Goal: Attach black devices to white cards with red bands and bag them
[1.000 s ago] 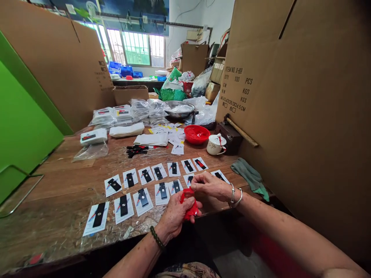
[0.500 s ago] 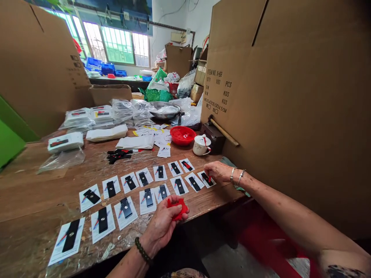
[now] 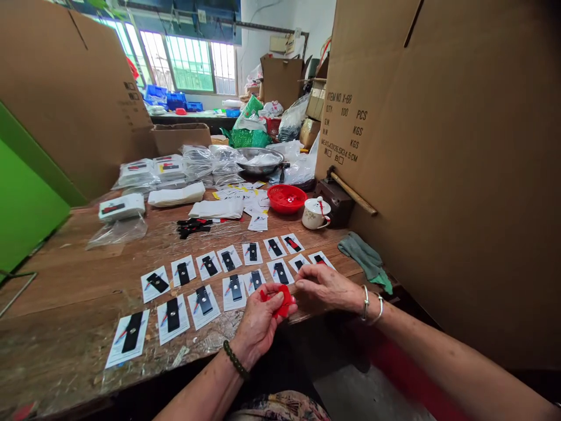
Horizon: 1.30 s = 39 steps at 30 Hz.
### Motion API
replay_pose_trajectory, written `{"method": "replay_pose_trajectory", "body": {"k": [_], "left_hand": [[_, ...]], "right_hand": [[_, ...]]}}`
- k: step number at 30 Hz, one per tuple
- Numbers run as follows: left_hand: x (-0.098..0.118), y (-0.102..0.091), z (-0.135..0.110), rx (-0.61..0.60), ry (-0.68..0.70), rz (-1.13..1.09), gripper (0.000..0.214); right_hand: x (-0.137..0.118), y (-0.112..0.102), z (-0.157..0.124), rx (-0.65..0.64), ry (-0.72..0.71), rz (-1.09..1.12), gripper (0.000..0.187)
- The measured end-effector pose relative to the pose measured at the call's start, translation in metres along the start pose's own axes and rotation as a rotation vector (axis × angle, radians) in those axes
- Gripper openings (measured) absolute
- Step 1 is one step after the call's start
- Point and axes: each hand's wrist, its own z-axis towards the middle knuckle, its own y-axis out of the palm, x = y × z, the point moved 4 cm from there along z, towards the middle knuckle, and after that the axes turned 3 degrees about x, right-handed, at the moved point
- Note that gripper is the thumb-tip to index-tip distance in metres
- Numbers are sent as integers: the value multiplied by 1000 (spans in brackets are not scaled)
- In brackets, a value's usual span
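My left hand (image 3: 258, 321) is closed around several small flat red pieces (image 3: 284, 301), low over the table's front edge. Just to its right, my right hand (image 3: 328, 286) hovers with fingers slightly bent and apart, and nothing shows in it. Two rows of white printed cards lie on the table, each bearing a black strap, many with a silver snap, such as the strap (image 3: 132, 331) at the near left. Red also shows on the strap (image 3: 292, 242) at the back row's right end and on the card (image 3: 322, 259) partly hidden behind my right hand.
Behind the cards are loose black straps (image 3: 193, 227), stacked white cards (image 3: 217, 209), a red basket (image 3: 287, 199) and a lidded cup (image 3: 316, 213). A grey-green cloth (image 3: 366, 260) lies right. Bagged packs (image 3: 138, 171) stand at the back left. Cardboard (image 3: 460, 175) walls the right side.
My right hand has left the front row's rightmost card and come back beside my left hand, leaving a red piece on that card. The camera view has shifted slightly.
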Motion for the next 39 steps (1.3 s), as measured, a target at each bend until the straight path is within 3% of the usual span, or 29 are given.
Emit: {"method": "replay_pose_trajectory", "body": {"k": [5, 15, 19, 25, 30, 39], "left_hand": [[-2, 1, -4, -42, 37, 16, 10], [-2, -4, -4, -63, 87, 54, 16], [-1, -5, -1, -37, 92, 40, 18], [-3, -8, 4, -16, 126, -10, 22], [-3, -11, 6, 3, 132, -49, 22], [-5, -9, 6, -7, 68, -91, 18]], "right_hand": [[-9, 25, -9, -46, 145, 253, 23], [-10, 31, -4, -77, 288, 481, 27], [-7, 32, -4, -40, 315, 432, 24], [-9, 32, -4, 14, 112, 186, 13], [-11, 33, -6, 82, 56, 109, 9], [-7, 35, -6, 30, 122, 99, 14]]}}
